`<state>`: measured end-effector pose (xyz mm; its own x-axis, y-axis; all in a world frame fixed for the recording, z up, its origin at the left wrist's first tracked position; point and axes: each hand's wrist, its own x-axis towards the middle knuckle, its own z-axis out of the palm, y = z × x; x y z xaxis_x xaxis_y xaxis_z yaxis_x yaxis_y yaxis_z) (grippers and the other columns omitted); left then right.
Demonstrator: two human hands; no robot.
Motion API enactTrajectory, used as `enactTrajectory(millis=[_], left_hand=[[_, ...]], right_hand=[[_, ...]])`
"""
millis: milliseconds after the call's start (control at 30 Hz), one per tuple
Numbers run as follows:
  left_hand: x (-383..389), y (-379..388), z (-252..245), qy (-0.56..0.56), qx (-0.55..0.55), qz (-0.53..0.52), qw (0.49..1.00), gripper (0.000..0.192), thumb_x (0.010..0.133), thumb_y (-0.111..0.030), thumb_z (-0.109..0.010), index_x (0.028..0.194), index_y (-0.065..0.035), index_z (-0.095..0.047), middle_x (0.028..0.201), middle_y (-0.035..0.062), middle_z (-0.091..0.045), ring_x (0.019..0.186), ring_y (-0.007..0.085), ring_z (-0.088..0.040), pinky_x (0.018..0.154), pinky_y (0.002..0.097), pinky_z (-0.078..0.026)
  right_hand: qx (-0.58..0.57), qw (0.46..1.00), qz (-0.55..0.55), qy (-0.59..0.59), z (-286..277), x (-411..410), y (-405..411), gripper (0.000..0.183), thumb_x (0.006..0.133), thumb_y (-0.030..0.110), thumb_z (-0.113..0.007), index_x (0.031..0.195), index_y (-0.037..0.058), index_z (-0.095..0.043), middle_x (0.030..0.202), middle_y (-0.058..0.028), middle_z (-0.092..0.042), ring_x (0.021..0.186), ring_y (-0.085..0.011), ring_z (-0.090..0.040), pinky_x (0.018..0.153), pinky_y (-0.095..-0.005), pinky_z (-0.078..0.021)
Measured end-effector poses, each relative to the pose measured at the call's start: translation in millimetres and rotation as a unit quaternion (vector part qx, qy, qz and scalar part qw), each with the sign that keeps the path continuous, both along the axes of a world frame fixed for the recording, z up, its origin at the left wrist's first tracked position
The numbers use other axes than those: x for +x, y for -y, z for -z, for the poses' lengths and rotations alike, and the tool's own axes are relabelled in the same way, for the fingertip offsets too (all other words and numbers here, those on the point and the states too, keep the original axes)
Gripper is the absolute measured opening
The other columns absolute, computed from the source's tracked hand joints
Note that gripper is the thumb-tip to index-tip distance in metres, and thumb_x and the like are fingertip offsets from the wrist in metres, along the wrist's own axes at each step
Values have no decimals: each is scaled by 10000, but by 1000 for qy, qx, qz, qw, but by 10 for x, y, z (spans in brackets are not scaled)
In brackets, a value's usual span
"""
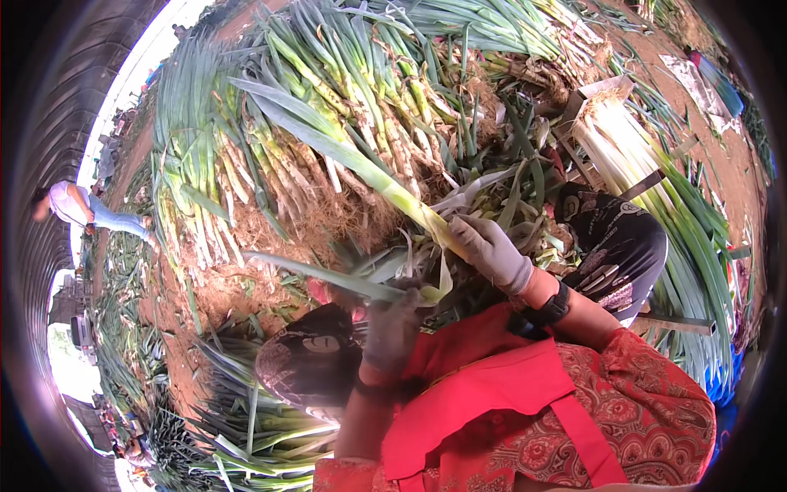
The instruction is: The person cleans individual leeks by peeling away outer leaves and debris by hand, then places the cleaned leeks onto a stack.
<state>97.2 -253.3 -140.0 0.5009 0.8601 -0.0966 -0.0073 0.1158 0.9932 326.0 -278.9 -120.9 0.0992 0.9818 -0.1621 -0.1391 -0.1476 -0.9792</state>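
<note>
A long green onion slants up and to the left, its lower stalk gripped in my right hand, which wears a pale work glove. My left hand, also gloved and in shadow, holds a green onion leaf below that stalk. At its right end the leaf curls into a pale sheath strip that reaches up toward the stalk. Whether the strip is still attached there, I cannot tell. Loose peeled leaves lie heaped beyond my right hand.
Unpeeled green onions with rooty ends lie in rows ahead. At right, a metal rack holds cleaned white-stemmed onions. More onions lie at lower left. A person is at far left, on ground strewn with leaves.
</note>
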Motion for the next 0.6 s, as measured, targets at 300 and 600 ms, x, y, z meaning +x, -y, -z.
enactTrajectory(millis=[300, 600], left_hand=[[-267, -692, -744, -12, 148, -174, 974, 334, 1068, -192, -472, 1298, 3, -616, 982, 69, -668, 830, 135, -633, 705, 277, -534], [-144, -921, -667, 198, 135, -138, 961, 407, 987, -108, -632, 1351, 55, -549, 1171, 157, -686, 1036, 229, -677, 914, 334, -547]], right_hand=[[244, 860, 9, 448, -116, -318, 172, 379, 913, 165, -651, 1251, 6, -587, 851, -156, -667, 725, -328, -684, 639, -391, -541], [142, 934, -56, 322, -321, -213, -284, 541, 922, 409, -713, 1251, -7, -606, 1096, -185, -658, 969, -313, -685, 827, -387, -537]])
